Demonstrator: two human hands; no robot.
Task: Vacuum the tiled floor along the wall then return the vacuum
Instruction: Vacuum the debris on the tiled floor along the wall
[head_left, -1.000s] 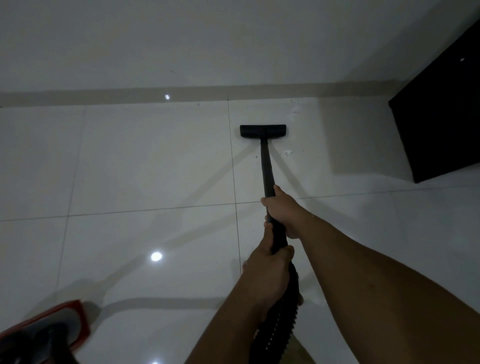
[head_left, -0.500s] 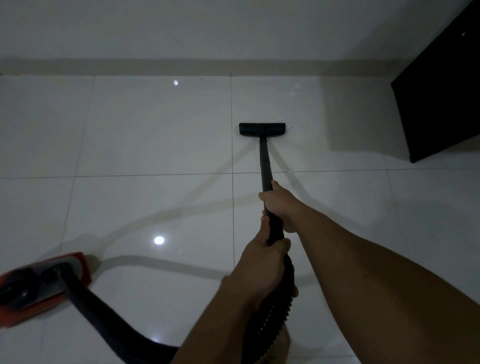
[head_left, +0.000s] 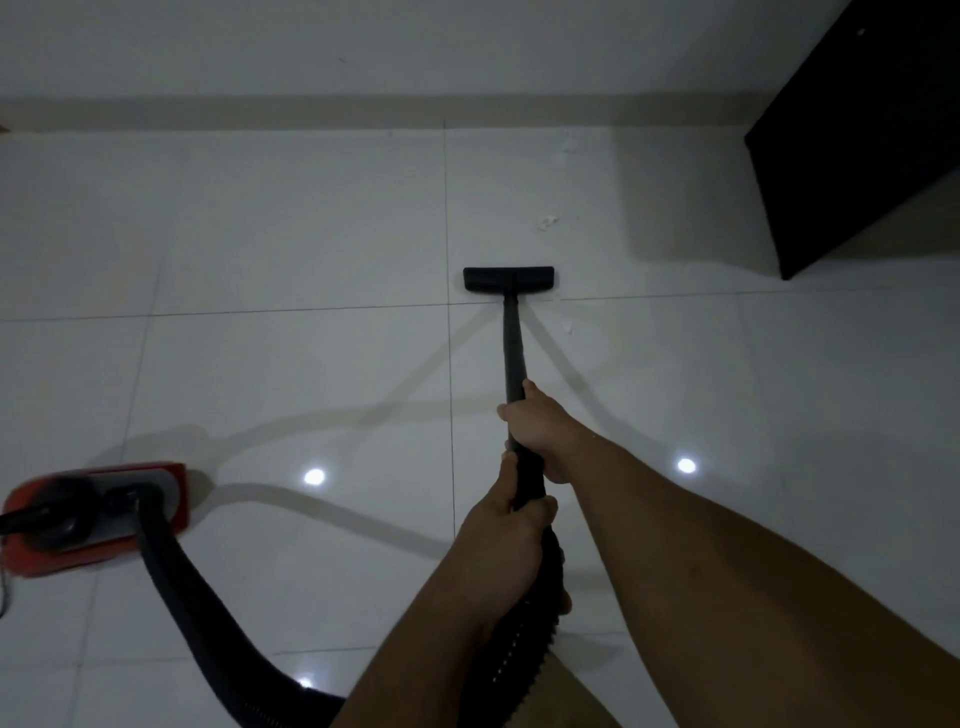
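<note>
Gripping the black wand (head_left: 514, 343) with both hands here, only one view to go on, the head camera looking down. The right hand (head_left: 540, 426) is further down the wand, fingers wrapped around it with the thumb lying up along the tube. The left hand (head_left: 511, 540) is clenched around the wand just behind the right one, right where the ribbed hose (head_left: 524, 639) joins on.

Using the floor head (head_left: 508, 279) as the landmark: it's a flat black bar sitting on the white tiled floor (head_left: 291, 234), its back edge right on a grout line and its left end just right of where that line crosses another one. The wand runs from its middle straight back toward the camera. The wall (head_left: 363, 47) and its beige skirting strip (head_left: 311, 111) are well beyond the floor head, a full tile away. A few little white crumbs (head_left: 546, 222) lie on the tile just past it and slightly right, and another speck (head_left: 568, 327) sits just behind its right end.

The red vacuum body (head_left: 88, 519) is far off to the left and nearer the camera than the floor head, kinda blurry. The hose leaves it, loops along the bottom edge and comes up to the hands. A dark cabinet (head_left: 857, 135) stands off to the right of the floor head, against the wall. Ceiling lights reflect as bright spots (head_left: 314, 476) on the tiles.
</note>
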